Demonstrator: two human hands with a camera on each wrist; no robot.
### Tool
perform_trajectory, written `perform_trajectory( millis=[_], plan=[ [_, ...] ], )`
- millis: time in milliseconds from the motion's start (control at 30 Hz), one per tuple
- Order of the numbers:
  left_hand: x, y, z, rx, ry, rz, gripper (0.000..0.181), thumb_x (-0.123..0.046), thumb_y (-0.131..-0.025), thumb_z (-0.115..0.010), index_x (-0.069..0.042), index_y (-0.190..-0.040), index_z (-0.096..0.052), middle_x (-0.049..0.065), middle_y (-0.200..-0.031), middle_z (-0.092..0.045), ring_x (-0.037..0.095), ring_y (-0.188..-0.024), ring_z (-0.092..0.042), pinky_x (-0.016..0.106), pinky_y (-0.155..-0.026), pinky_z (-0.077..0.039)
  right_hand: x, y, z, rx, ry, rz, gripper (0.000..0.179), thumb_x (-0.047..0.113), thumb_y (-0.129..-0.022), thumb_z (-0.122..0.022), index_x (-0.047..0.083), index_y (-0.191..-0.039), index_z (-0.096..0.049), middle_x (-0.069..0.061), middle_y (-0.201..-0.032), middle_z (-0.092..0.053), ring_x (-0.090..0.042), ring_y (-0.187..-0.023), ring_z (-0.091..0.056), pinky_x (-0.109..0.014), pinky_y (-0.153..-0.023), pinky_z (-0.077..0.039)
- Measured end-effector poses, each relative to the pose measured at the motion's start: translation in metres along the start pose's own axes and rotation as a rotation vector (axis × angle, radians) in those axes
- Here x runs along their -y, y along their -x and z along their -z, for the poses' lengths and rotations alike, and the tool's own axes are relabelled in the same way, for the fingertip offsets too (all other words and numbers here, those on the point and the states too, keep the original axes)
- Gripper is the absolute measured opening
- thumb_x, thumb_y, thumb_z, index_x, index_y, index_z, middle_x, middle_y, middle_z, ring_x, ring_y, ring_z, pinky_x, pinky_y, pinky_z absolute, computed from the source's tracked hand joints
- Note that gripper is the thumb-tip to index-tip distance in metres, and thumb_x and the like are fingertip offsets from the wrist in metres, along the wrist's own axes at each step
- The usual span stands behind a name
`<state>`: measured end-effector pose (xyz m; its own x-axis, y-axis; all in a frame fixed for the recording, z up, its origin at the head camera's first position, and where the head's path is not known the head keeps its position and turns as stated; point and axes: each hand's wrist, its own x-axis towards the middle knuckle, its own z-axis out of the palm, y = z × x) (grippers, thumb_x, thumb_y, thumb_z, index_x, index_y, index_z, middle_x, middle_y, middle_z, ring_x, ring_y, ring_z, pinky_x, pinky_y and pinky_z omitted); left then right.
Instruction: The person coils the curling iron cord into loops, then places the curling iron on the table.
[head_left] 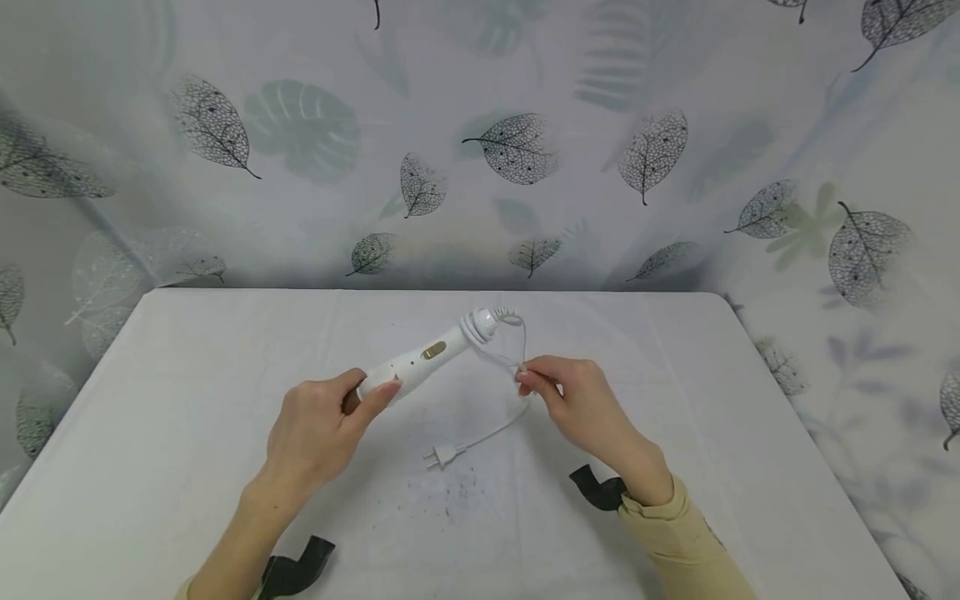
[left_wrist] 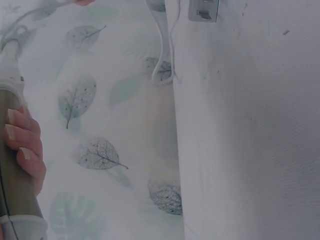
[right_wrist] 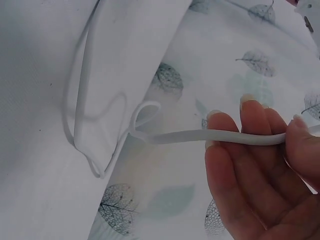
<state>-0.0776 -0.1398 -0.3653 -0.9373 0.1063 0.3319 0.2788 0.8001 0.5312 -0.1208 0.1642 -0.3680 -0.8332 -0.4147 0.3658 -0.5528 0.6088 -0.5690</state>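
Observation:
In the head view a white hair styling iron (head_left: 416,360) with a gold switch is held tilted above the table, its cord end up and to the right. My left hand (head_left: 318,429) grips its lower left end. In the left wrist view the fingers (left_wrist: 29,145) curl round a gold-brown section between white parts. Loops of white cord wrap the iron's upper end. My right hand (head_left: 581,404) pinches the cord (right_wrist: 185,136) between thumb and fingers, right of the iron. Below the hand, the cord curves down to a two-pin plug (head_left: 444,455).
A white-covered table (head_left: 675,350) lies under both hands, with dark specks on the cloth near the plug. Leaf-patterned cloth (head_left: 300,225) rises behind and beside it. Black curved pieces (head_left: 600,487) sit at both wrists.

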Motion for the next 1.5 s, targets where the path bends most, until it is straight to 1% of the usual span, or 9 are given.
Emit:
perform_trajectory(
  millis=[133,300,400,533,767,900,1000,1267,1500],
  plan=[
    [0.001,0.001,-0.003,-0.015,0.040,-0.120,0.044,-0.051,-0.097,-0.060,-0.014,-0.074,-0.058,-0.013,-0.054,-0.034,-0.002,-0.047,-0.028,0.020,-0.044,-0.023,-0.001,0.000,0.000,-0.024,0.008,-0.006,0.005,0.001,-0.090,-0.070,0.005,-0.090,-0.073,-0.001,-0.076,-0.071,-0.019,-0.075,-0.068,-0.033,-0.071,-0.054],
    [0.004,0.001,-0.007,-0.031,0.082,-0.236,0.052,-0.059,-0.099,-0.051,-0.015,-0.071,-0.053,-0.017,-0.055,-0.032,-0.006,-0.048,-0.025,0.017,-0.044,-0.022,-0.002,0.001,0.000,-0.033,0.027,-0.007,0.009,-0.004,-0.089,-0.070,0.004,-0.093,-0.073,0.001,-0.078,-0.071,-0.017,-0.075,-0.068,-0.032,-0.071,-0.053],
    [0.005,0.001,-0.009,-0.042,0.103,-0.286,0.055,-0.063,-0.099,-0.044,-0.016,-0.070,-0.050,-0.018,-0.056,-0.030,-0.008,-0.049,-0.023,0.014,-0.044,-0.019,0.000,0.001,0.001,-0.029,0.033,-0.024,0.009,-0.005,-0.088,-0.070,0.002,-0.094,-0.072,-0.002,-0.079,-0.070,-0.012,-0.068,-0.060,-0.029,-0.064,-0.049],
    [0.005,0.001,-0.012,-0.009,0.131,-0.348,0.056,-0.064,-0.100,-0.041,-0.018,-0.069,-0.046,-0.019,-0.057,-0.027,-0.009,-0.051,-0.021,0.010,-0.046,-0.016,0.000,0.002,0.001,-0.048,0.033,-0.054,0.016,-0.011,-0.084,-0.071,0.001,-0.094,-0.071,-0.007,-0.085,-0.072,-0.011,-0.064,-0.049,-0.026,-0.060,-0.043],
    [0.005,0.001,-0.012,0.034,0.142,-0.364,0.055,-0.064,-0.100,-0.041,-0.020,-0.067,-0.042,-0.020,-0.058,-0.024,-0.010,-0.052,-0.019,0.010,-0.047,-0.015,-0.003,0.002,0.002,-0.099,0.009,-0.012,0.035,-0.024,-0.076,-0.067,0.005,-0.093,-0.073,-0.004,-0.091,-0.075,-0.016,-0.082,-0.068,-0.036,-0.073,-0.055],
    [0.005,0.001,-0.012,0.097,0.174,-0.406,0.054,-0.062,-0.099,-0.044,-0.020,-0.066,-0.041,-0.021,-0.058,-0.024,-0.011,-0.052,-0.018,0.009,-0.046,-0.016,-0.005,0.003,0.002,-0.081,-0.021,0.043,0.029,-0.019,-0.084,-0.063,0.007,-0.090,-0.071,0.001,-0.084,-0.070,-0.011,-0.072,-0.061,-0.030,-0.068,-0.052],
    [0.006,0.002,-0.013,0.125,0.194,-0.423,0.055,-0.062,-0.099,-0.044,-0.020,-0.065,-0.040,-0.021,-0.058,-0.022,-0.012,-0.052,-0.017,0.009,-0.045,-0.016,-0.005,0.004,0.003,-0.084,-0.027,0.096,0.018,-0.006,-0.094,-0.062,0.009,-0.088,-0.069,0.004,-0.081,-0.067,-0.008,-0.068,-0.055,-0.026,-0.064,-0.048],
    [0.003,0.003,-0.013,0.157,0.203,-0.439,0.053,-0.061,-0.099,-0.047,-0.020,-0.066,-0.043,-0.021,-0.058,-0.024,-0.012,-0.053,-0.017,0.009,-0.045,-0.017,-0.005,0.003,0.001,-0.068,-0.051,0.192,0.017,-0.007,-0.092,-0.064,0.008,-0.086,-0.068,0.002,-0.081,-0.067,-0.005,-0.067,-0.055,-0.023,-0.060,-0.049],
    [0.000,0.003,-0.016,0.247,0.247,-0.459,0.049,-0.058,-0.100,-0.048,-0.020,-0.069,-0.051,-0.021,-0.057,-0.031,-0.013,-0.052,-0.021,0.009,-0.044,-0.021,-0.005,0.003,-0.004,-0.042,-0.051,0.215,0.018,-0.009,-0.090,-0.064,0.008,-0.089,-0.069,0.003,-0.080,-0.067,-0.007,-0.068,-0.056,-0.020,-0.063,-0.049]
  ],
)
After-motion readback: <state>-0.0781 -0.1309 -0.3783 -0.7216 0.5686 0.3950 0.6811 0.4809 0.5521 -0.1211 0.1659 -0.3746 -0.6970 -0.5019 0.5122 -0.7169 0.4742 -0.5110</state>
